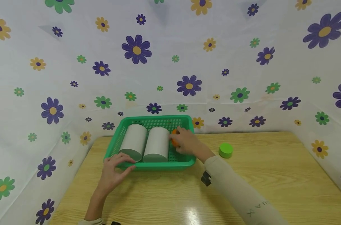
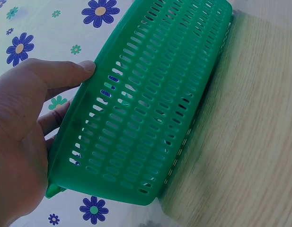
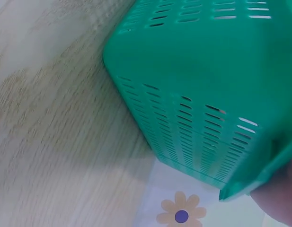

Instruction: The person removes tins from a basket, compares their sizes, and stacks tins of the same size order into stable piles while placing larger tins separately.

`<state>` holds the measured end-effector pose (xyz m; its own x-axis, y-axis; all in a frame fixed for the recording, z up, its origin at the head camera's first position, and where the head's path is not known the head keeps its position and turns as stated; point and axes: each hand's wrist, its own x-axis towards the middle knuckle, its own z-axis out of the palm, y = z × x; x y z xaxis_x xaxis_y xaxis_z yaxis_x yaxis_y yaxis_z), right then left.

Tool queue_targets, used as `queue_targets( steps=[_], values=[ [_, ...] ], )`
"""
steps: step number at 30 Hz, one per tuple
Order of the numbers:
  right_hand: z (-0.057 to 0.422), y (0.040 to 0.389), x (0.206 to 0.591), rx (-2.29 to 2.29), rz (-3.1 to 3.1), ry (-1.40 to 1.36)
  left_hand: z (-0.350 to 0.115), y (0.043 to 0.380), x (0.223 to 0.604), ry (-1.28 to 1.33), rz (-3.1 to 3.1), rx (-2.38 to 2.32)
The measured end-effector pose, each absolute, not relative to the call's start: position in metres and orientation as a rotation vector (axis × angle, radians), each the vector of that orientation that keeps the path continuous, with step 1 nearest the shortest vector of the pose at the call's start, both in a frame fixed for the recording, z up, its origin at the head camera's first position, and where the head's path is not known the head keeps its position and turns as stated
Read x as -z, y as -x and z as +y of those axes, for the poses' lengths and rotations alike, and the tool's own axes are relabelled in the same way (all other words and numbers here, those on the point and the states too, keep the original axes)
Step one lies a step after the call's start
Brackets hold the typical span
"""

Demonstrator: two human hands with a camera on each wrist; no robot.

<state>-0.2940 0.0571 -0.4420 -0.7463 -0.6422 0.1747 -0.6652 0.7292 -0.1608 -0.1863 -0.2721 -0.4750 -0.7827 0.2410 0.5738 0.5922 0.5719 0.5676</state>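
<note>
A green plastic basket (image 1: 165, 166) with slotted walls stands on the table. Two white cylinders (image 1: 134, 139) lie side by side in its left and middle parts. My left hand (image 1: 114, 172) grips the front left rim, thumb on the near side; in the left wrist view the fingers of that hand (image 2: 22, 113) pass behind the rim. Inside the basket's right end, my right hand (image 1: 187, 142) holds a rounded orange object (image 1: 174, 137), partly hidden by the fingers and the nearer cylinder. In the right wrist view only a blurred bit of the right hand (image 3: 280, 194) shows past the rim.
A short bright green cylinder (image 1: 226, 150) stands on the wooden table (image 1: 260, 168) to the right of the basket. Behind the table hangs a white cloth (image 1: 165, 72) printed with flowers, close to the basket's back edge.
</note>
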Motion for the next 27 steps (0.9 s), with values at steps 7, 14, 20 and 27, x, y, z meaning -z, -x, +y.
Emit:
queue_targets(
  steps=[7,14,20,27],
  values=[
    [0.066,0.291,0.434,-0.604,-2.766,-1.083,-0.271,0.186,0.474,0.678,-2.369,1.085],
    [0.073,0.284,0.421,-0.707,-2.688,-1.085,-0.270,0.185,0.474,0.677,-2.365,1.075],
    [0.080,0.278,0.416,-0.811,-2.610,-1.069,-0.271,0.185,0.475,0.669,-2.371,1.083],
    [0.096,0.267,0.412,-0.923,-2.564,-1.007,-0.270,0.186,0.474,0.671,-2.369,1.070]
  ],
)
